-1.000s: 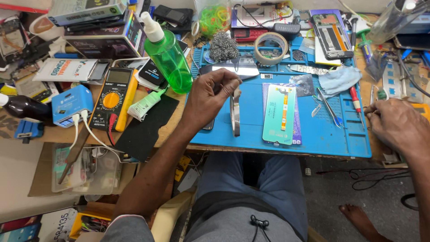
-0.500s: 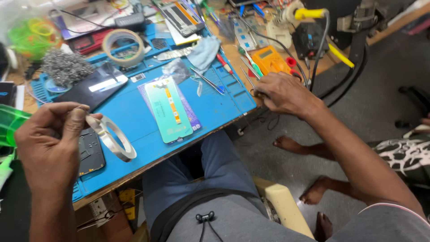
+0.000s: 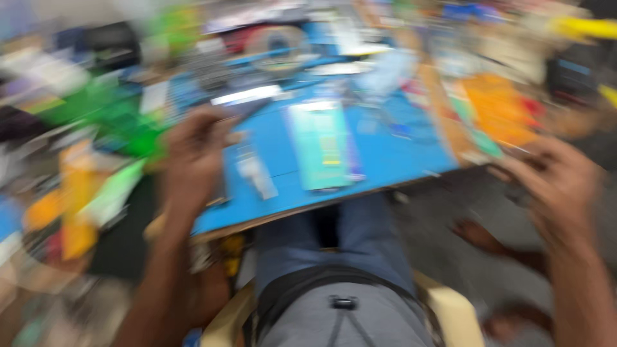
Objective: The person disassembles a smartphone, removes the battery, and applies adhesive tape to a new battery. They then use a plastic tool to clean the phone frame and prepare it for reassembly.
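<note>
The picture is heavily smeared by motion. My left hand (image 3: 193, 154) hovers over the left part of a blue work mat (image 3: 392, 154), with its fingers bent near a pale metal strip (image 3: 257, 175). Whether it holds anything is lost in the blur. My right hand (image 3: 556, 186) is off the mat's right corner, above the floor, with its grip unclear. A teal phone panel (image 3: 321, 144) lies flat in the middle of the mat.
A roll of tape (image 3: 276, 46) sits at the back of the mat. A green bottle blur (image 3: 119, 122) is to the left and an orange meter (image 3: 498, 109) to the right. My lap and the chair (image 3: 450, 308) lie below the bench edge.
The view has swung back towards the left and become blurred. Both hands remain near the same places on the mat: the left over its left part, the right at its right edge.
</note>
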